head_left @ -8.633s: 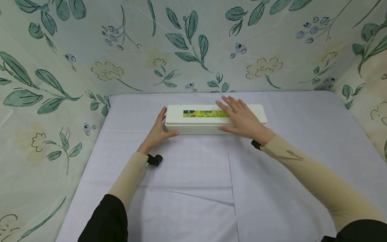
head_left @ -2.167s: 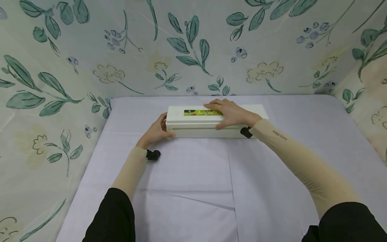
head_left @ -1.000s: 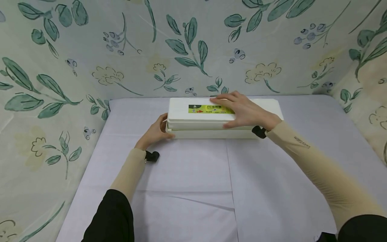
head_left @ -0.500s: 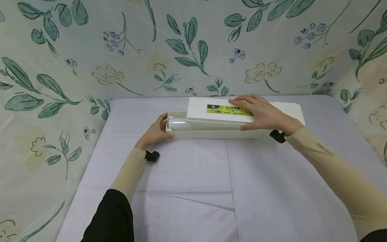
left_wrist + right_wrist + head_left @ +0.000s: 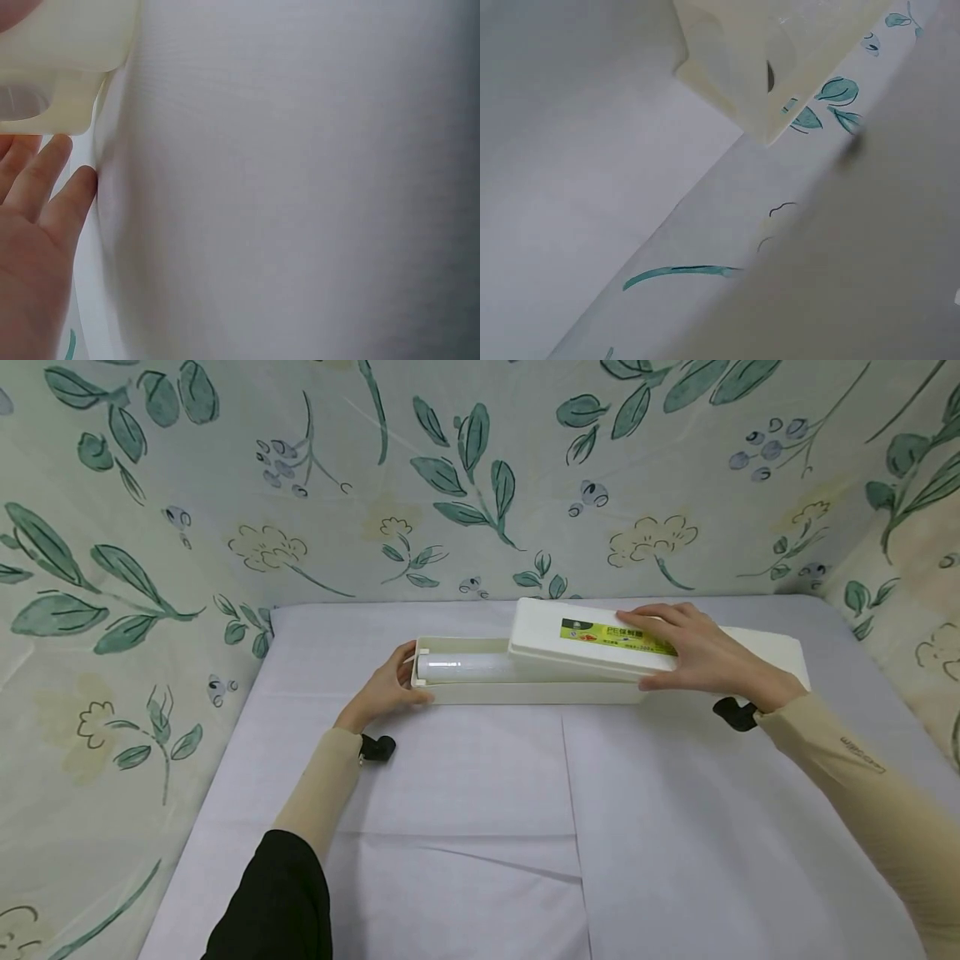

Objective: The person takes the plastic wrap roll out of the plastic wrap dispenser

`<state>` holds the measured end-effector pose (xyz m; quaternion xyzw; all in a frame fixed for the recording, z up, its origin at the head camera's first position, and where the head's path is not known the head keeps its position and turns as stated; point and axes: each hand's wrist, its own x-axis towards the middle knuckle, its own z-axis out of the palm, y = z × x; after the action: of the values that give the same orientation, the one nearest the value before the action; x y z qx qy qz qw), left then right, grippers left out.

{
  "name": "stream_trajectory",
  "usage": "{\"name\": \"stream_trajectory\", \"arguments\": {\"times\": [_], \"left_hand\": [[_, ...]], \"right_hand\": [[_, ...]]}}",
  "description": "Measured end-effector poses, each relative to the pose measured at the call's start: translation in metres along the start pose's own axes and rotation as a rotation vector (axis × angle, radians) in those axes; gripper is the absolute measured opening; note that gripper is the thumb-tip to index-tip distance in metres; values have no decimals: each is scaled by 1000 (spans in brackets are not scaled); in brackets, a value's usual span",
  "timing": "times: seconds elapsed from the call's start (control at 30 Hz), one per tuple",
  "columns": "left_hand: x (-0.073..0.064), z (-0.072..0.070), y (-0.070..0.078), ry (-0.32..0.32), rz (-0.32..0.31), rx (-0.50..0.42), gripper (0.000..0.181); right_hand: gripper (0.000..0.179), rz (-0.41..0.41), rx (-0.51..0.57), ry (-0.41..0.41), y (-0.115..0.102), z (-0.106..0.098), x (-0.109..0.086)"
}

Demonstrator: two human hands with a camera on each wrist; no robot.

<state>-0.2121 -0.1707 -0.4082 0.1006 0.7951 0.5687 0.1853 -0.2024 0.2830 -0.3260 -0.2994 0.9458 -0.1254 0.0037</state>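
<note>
1. In the foreground, a black sleeve (image 5: 273, 902) extends over the near left of the white tabletop (image 5: 480, 777).
2. The left hand (image 5: 382, 693) grasps the box (image 5: 525, 693) by its left end, thumb in front, fingers behind, seemingly to keep it from sliding.
3. The box lies lengthwise just short of the tabletop's far edge, about midway between the left and right edges.
4. Inside, a pale roll (image 5: 465, 668) shows at the left, where nothing covers it.
5. The right hand (image 5: 701, 652) grips the lid (image 5: 536, 635), thumb on its front side, fingers across the top (partly hiding the label (image 5: 588, 632)), likely for one-handed control. The lid sits askew above the box's right part, overhanging toward the tabletop's right edge; whether they touch is unclear.
6. Beyond the far edge hangs a leaf-print backdrop (image 5: 337, 485).
</note>
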Motion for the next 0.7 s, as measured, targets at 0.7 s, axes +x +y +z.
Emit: {"name": "stream_trajectory", "arguments": {"times": [0.7], "left_hand": [[0,-1,0,-4,13,11,100]], "right_hand": [[100,167,15,35,41,-6,-54]]}}
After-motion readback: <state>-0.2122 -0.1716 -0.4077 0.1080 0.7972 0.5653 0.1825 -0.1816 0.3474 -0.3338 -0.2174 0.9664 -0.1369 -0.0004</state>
